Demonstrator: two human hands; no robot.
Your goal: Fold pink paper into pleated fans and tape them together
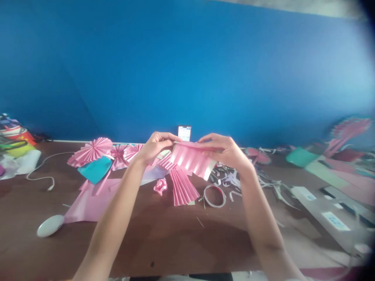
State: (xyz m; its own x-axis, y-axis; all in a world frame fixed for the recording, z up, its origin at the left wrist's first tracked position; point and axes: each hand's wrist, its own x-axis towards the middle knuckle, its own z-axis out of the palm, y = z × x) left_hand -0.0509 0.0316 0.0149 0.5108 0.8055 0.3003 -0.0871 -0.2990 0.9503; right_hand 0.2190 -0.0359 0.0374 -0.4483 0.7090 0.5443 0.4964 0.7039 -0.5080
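Between my two hands, raised over the desk, is a sheet of pink pleated paper. Its creases run up and down, and a pale strip shows at its right edge. My left hand pinches the top left corner. On the top right edge, my right hand has thumb and fingers closed on the paper. Below it lies a pink folded paper fan, spread wider toward me. A crumpled pink paper piece rests just left of that fan.
A phone stands against the blue wall. Pink paper rosettes, a teal piece and a pink sheet lie left, near a white mouse. On the right are a coiled cable, paper scraps and a laptop.
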